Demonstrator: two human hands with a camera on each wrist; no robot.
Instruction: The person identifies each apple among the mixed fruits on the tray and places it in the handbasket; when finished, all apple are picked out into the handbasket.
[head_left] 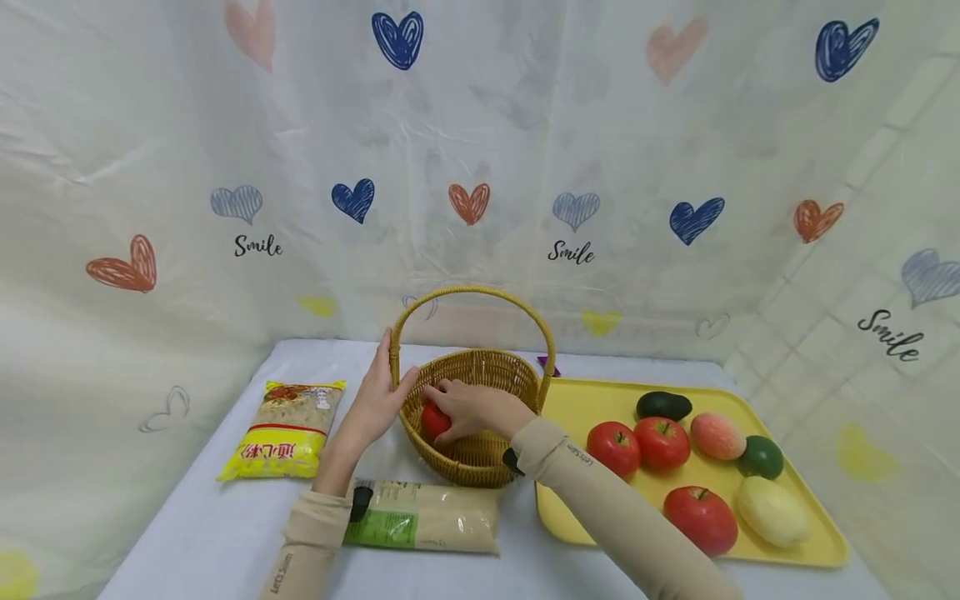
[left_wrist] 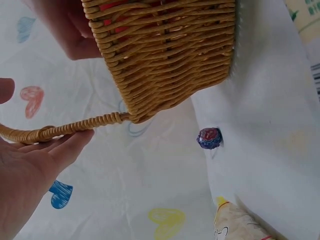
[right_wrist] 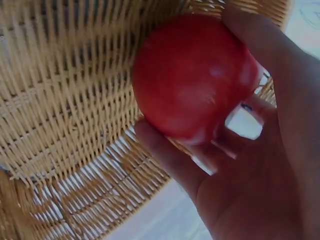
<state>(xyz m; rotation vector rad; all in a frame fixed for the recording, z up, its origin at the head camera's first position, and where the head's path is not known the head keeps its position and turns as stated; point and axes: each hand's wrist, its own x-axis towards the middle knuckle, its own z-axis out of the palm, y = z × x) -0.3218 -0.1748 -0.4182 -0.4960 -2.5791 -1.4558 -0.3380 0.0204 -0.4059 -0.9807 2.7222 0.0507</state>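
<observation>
Inside the wicker basket (head_left: pixel 480 475) my right hand (head_left: pixel 472 410) grips a red apple (head_left: pixel 435 422), fingers and thumb spread round it. The right wrist view has this apple (right_wrist: pixel 195 77) close against the woven wall. The basket stands upright on the table, its tall arched handle (head_left: pixel 472 290) raised. My left hand (head_left: pixel 378 396) is at the left foot of the handle. Its straight fingers (left_wrist: pixel 75 145) lie along the handle in the left wrist view, and the thumb stands off from it.
Right of the basket, a yellow tray (head_left: pixel 570 521) bears several fruits, including red apples (head_left: pixel 701 521) and a pale yellow fruit (head_left: pixel 772 510). A yellow pasta bag (head_left: pixel 281 433) lies to the left, another bag (head_left: pixel 450 517) in front. A small purple-wrapped item (head_left: pixel 549 365) lies behind the basket.
</observation>
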